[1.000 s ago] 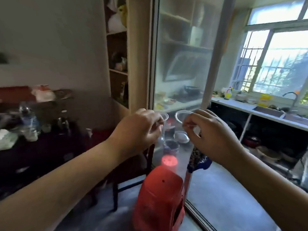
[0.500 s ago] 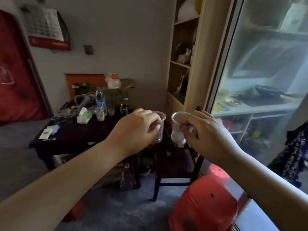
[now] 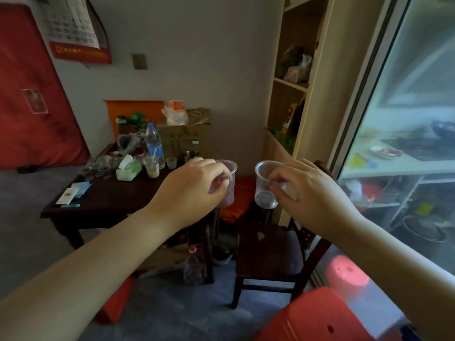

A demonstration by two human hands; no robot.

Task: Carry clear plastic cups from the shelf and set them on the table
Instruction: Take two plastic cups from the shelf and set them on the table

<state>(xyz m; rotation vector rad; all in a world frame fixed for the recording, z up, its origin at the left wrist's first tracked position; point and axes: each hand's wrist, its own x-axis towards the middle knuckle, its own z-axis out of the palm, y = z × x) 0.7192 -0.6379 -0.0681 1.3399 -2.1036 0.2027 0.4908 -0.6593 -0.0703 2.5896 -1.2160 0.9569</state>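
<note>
Both arms are reaching in from the lower corners toward the middle of the frame, each hand carrying one clear plastic cup in the air. The left hand (image 3: 197, 185) is curling around the left cup (image 3: 229, 183), fingers wrapped over its near side; only the rim and the right wall of that cup are showing past the knuckles. The right hand (image 3: 307, 193) is pinching the right cup (image 3: 266, 185) by its wall between thumb and fingertips, so the cup is sitting just left of the hand with its mouth tilting toward the camera and its base fully visible. The two cups are hanging side by side, near each other but not touching.

The dark table (image 3: 110, 200) is lying in the left middle of the frame, behind and left of the left hand, well apart from both cups. It is carrying a water bottle (image 3: 154, 143), a green tissue pack (image 3: 129, 168) and several small cups too blurred to count. The wooden shelf (image 3: 293, 82) is standing at upper right, above the right hand. A dark chair (image 3: 270, 252) is sitting below the two cups.
</note>
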